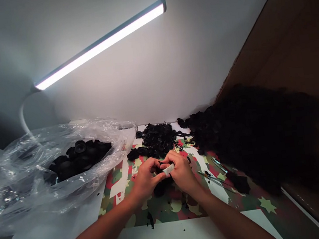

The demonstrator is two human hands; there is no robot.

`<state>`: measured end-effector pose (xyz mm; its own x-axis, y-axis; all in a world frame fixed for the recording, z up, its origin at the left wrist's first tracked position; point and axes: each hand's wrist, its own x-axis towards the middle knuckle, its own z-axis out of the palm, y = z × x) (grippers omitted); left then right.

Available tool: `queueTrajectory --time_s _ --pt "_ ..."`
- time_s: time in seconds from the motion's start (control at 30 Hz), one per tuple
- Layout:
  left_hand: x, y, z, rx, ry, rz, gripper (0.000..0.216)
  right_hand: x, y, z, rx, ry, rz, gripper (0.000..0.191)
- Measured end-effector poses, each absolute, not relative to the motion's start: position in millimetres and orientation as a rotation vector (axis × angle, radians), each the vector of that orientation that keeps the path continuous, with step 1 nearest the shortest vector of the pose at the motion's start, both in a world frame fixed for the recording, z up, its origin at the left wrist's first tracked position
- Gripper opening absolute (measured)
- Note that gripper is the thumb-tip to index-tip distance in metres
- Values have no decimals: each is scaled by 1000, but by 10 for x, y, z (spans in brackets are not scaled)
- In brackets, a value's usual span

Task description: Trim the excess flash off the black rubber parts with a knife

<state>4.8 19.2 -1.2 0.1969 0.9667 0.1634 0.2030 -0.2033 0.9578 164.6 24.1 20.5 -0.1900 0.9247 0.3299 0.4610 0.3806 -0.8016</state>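
My left hand [145, 179] and my right hand [182, 173] meet over the patterned sheet, fingers closed around a small black rubber-like piece [162, 165]. Most of that piece is hidden by the fingers. Across my right thumb runs a pale strip [169, 169]; whether it is tape or part of a tool, I cannot tell. A dark round shape [158, 190] shows just under my hands. Behind them lies a heap of black scraps [158, 137].
On the left, a clear plastic bag [117, 152] holds several black round parts [82, 155]. A large black pile [262, 137] rises at right against a brown cardboard panel [293, 47]. Thin metal tools [214, 179] lie right of my hands. A lit tube lamp [103, 46] hangs above.
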Motion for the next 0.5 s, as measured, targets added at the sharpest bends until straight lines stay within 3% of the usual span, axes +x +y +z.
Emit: queueTrajectory --time_s 0.13,0.5 --pt "56 150 91 1829 1174 1048 19 1610 209 256 -1229 -1897 491 25" --pt "32 259 207 1817 1078 1112 30 1450 327 216 -1327 -1571 684 19"
